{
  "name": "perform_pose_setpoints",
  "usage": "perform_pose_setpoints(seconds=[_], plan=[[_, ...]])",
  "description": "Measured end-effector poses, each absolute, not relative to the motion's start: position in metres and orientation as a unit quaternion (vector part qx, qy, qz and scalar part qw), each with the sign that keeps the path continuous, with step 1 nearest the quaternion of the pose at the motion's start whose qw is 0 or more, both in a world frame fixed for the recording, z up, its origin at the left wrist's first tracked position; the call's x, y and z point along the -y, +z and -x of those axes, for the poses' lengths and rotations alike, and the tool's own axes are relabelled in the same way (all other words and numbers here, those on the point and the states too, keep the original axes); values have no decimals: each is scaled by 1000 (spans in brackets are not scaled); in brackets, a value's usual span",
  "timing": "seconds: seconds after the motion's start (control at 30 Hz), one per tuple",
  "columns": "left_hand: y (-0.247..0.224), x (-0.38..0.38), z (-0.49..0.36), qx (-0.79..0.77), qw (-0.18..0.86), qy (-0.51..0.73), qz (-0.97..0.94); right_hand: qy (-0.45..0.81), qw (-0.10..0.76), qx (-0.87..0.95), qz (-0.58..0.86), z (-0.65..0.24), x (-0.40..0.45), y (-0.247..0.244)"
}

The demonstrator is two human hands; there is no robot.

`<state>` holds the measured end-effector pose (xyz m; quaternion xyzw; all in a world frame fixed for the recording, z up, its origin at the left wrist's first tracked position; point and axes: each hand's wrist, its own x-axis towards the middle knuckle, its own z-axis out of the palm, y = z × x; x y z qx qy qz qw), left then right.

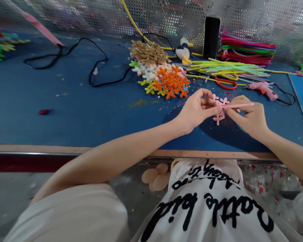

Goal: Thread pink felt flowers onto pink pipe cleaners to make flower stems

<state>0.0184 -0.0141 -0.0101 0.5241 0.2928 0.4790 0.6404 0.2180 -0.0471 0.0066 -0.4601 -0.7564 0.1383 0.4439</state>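
Over the blue tabletop, my left hand (198, 109) pinches a pink pipe-cleaner flower between thumb and fingers. Facing it, my right hand (251, 116) is closed on a pink pipe cleaner (242, 106), whose straight end points to the right. Several small pink flowers (218, 119) lie beneath and around my fingertips, partly hidden by them. Just behind my hands is a heap of pipe-cleaner flowers, with orange flowers (173, 80) in front and brown flowers (150, 52) at the back.
A pink glue gun (262, 90) and red-handled scissors (227, 84) lie beyond my right hand. Farther back are loose yellow-green pipe cleaners (217, 67), bundled pipe cleaners (249, 50) and a phone (211, 37) leaning on the mesh. A black cord (101, 60) winds across the table's left.
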Motion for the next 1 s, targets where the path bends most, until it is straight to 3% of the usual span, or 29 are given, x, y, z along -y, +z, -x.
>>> perform_pose_setpoints(seconds=[0.23, 0.47, 0.53, 0.63, 0.77, 0.9, 1.0], plan=[[1, 12, -10, -295, 552, 436, -647, 458, 431, 582, 515, -218, 41, 8], [5, 17, -2, -302, 461, 432, -713, 608, 377, 461, 525, -215, 37, 14], [5, 18, -4, -308, 457, 449, -703, 549, 403, 516, 519, -215, 40, 16], [4, 18, -10, -321, 544, 448, -633, 312, 437, 672, 509, -219, 43, 18], [2, 16, -17, -336, 717, 376, -480, 16, 361, 840, 405, -233, 34, 14], [-4, 14, -18, -316, 737, 405, -439, -81, 289, 896, 329, -244, 22, 7], [-9, 12, -17, -296, 720, 431, -456, -69, 310, 893, 319, -242, 24, 6]])
